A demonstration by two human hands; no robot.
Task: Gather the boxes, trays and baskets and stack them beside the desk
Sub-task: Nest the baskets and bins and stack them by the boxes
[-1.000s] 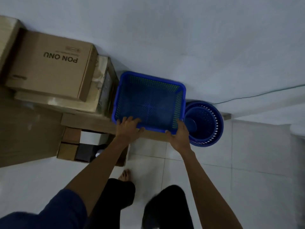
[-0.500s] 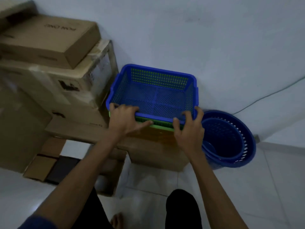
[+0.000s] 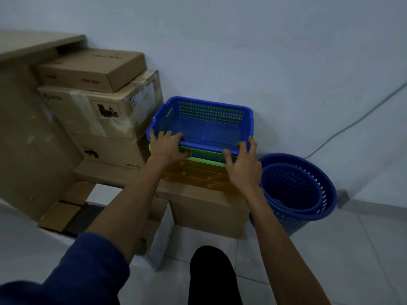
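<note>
A blue rectangular mesh basket [image 3: 204,126] sits nested in a green tray [image 3: 204,160], which lies on an orange tray [image 3: 196,175] atop a cardboard box [image 3: 204,205] against the wall. My left hand [image 3: 168,146] grips the blue basket's near left rim, thumb under the edge. At the near right corner my right hand [image 3: 242,164] has its fingers curled over the rim. Two round blue baskets [image 3: 295,190], one inside the other, stand on the floor just right of the stack.
Stacked cardboard boxes [image 3: 99,102] rise at the left beside the desk [image 3: 24,133]. Small boxes [image 3: 63,214] lie on the floor under it. A cable [image 3: 352,126] runs down the wall at right. My leg [image 3: 211,276] is on the tiled floor.
The view has dropped and drawn back, so the green and orange trays under the blue basket now show. Both hands stay on the basket's near rim.
</note>
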